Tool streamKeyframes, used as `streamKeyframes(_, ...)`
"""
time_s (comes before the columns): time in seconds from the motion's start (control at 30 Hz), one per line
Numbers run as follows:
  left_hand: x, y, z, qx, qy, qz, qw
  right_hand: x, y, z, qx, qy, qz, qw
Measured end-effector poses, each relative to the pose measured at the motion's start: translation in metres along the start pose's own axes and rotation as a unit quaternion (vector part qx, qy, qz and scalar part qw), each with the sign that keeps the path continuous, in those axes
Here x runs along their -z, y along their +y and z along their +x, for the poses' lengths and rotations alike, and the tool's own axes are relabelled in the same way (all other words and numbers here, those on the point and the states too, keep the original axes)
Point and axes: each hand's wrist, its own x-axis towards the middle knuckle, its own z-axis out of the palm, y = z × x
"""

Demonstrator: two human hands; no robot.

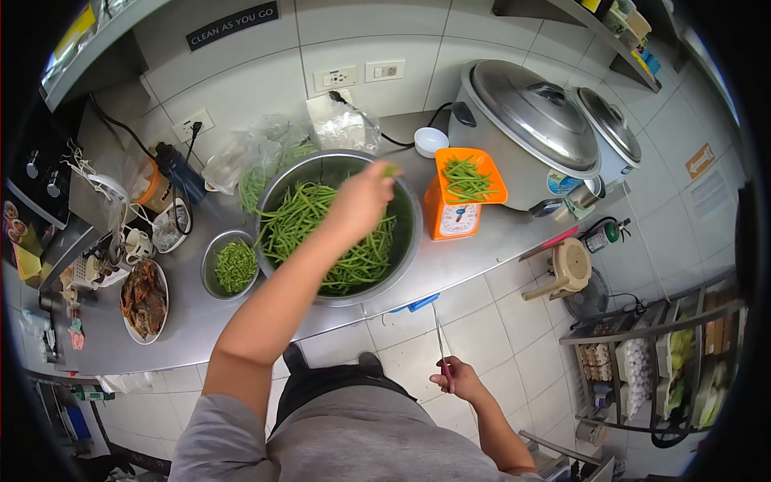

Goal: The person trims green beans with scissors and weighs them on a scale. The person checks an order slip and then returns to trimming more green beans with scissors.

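Observation:
My left hand [363,202] is over a large steel bowl [413,233], its fingers closed on a small bit of green bean [391,171]. Cut green beans [301,233] fill much of the bowl, partly hidden by my forearm. Low at my right side, away from the counter, my right hand [458,377] is wrapped round the reddish handle of a knife [441,337] with its thin blade pointing up and forward. Left of the large bowl, a small steel bowl [209,277] contains short green pieces. An orange scale [455,215] carries more cut beans [467,178] in its tray.
Two large lidded cookers [526,120] stand at the back right, near a small white bowl [431,142]. Plastic bags [277,153] lie behind the big bowl. Browned food on an oval plate [163,309] is at left. A stool [570,265] and shelf rack [666,321] stand right.

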Motion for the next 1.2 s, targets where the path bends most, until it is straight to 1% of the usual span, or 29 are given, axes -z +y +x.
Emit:
streamKeyframes(0.07,-0.053,0.018,0.049,-0.134,0.054,0.138,0.98,0.015,0.012,0.005,0.012,0.01,-0.033,0.999)
streamKeyframes(0.13,-0.075,0.045,0.093,-0.122,-0.045,0.119,0.984,0.029,0.004,0.0,0.035,0.021,-0.059,0.997)
streamKeyframes(0.17,-0.085,0.049,0.103,-0.119,-0.051,0.123,0.984,0.033,0.002,-0.002,0.055,0.034,-0.088,0.994)
streamKeyframes(0.23,-0.102,0.057,0.109,-0.152,0.098,0.193,0.964,0.036,0.008,-0.003,0.052,0.05,-0.08,0.994)
streamKeyframes(0.27,-0.11,0.057,0.104,-0.148,0.096,0.194,0.965,0.039,0.011,-0.003,0.055,0.07,-0.08,0.993)
streamKeyframes(0.33,-0.106,0.072,0.06,-0.146,0.006,0.049,0.988,0.042,0.012,0.004,0.063,0.077,-0.095,0.99)
streamKeyframes(0.37,-0.12,0.052,0.032,-0.224,-0.006,0.029,0.974,0.044,0.009,0.012,0.059,0.122,-0.098,0.986)
streamKeyframes(0.4,-0.117,0.05,-0.012,-0.24,-0.054,-0.033,0.969,0.044,0.004,0.021,0.058,0.162,-0.101,0.98)
streamKeyframes(0.43,-0.123,0.033,-0.049,-0.26,-0.126,-0.06,0.956,0.046,-0.004,0.034,0.071,0.197,-0.15,0.966)
streamKeyframes(0.47,-0.13,0.01,-0.086,-0.24,-0.154,-0.097,0.953,0.049,-0.02,0.045,0.083,0.216,-0.148,0.962)
streamKeyframes(0.5,-0.122,-0.005,-0.126,-0.174,-0.191,-0.063,0.964,0.053,-0.04,0.056,0.084,0.198,-0.132,0.968)
streamKeyframes(0.53,-0.11,-0.026,-0.158,-0.128,-0.223,-0.017,0.966,0.054,-0.042,0.084,0.075,0.224,-0.161,0.958)
streamKeyframes(0.57,-0.096,-0.048,-0.188,-0.051,-0.236,0.001,0.97,0.051,-0.082,0.082,0.04,0.223,-0.131,0.965)
streamKeyframes(0.6,-0.08,-0.073,-0.218,0.027,-0.245,0.012,0.969,0.056,-0.058,0.13,0.113,0.28,-0.175,0.937)
streamKeyframes(0.63,-0.064,-0.104,-0.252,0.079,-0.232,0.076,0.967,0.061,-0.059,0.162,0.146,0.24,-0.136,0.95)
streamKeyframes(0.67,-0.047,-0.133,-0.29,0.136,-0.225,0.136,0.955,0.057,-0.089,0.162,0.201,0.245,-0.256,0.913)
streamKeyframes(0.7,-0.026,-0.156,-0.331,0.216,-0.186,0.176,0.942,0.054,-0.094,0.188,0.252,0.248,-0.367,0.86)
streamKeyframes(0.73,-0.008,-0.174,-0.376,0.288,-0.156,0.208,0.921,0.053,-0.096,0.208,0.233,0.183,-0.22,0.929)
streamKeyframes(0.8,0.014,-0.202,-0.467,0.444,-0.012,0.213,0.87,0.086,-0.05,0.332,0.277,0.083,-0.052,0.956)
streamKeyframes(0.83,0.022,-0.201,-0.505,0.517,0.024,0.182,0.836,0.068,-0.066,0.291,0.272,0.119,-0.113,0.948)
streamKeyframes(0.87,0.033,-0.201,-0.542,0.581,0.06,0.15,0.798,0.029,-0.087,0.244,0.264,0.133,-0.151,0.943)
streamKeyframes(0.93,0.021,-0.232,-0.621,0.616,0.126,0.061,0.775,-0.037,-0.102,0.21,0.261,0.12,-0.181,0.941)
streamKeyframes(1.0,-0.015,-0.259,-0.685,0.648,0.116,-0.119,0.743,-0.101,-0.101,0.194,0.25,0.062,-0.192,0.947)
streamKeyframes(1.03,-0.04,-0.271,-0.712,0.692,0.123,-0.22,0.676,-0.135,-0.099,0.187,0.244,0.031,-0.2,0.948)
streamKeyframes(1.07,-0.06,-0.262,-0.727,0.67,0.191,-0.317,0.643,-0.171,-0.096,0.182,0.236,0.0,-0.21,0.949)
streamKeyframes(1.1,-0.076,-0.264,-0.741,0.693,0.207,-0.375,0.58,-0.206,-0.093,0.177,0.228,-0.032,-0.219,0.948)
streamKeyframes(1.13,-0.067,-0.236,-0.735,0.692,0.241,-0.4,0.551,-0.243,-0.091,0.172,0.217,-0.065,-0.233,0.946)
streamKeyframes(1.17,-0.106,-0.278,-0.771,0.611,0.294,-0.264,0.686,-0.278,-0.09,0.164,0.206,-0.098,-0.243,0.943)
streamKeyframes(1.2,-0.141,-0.315,-0.805,0.527,0.334,-0.08,0.777,-0.313,-0.09,0.156,0.198,-0.128,-0.259,0.937)
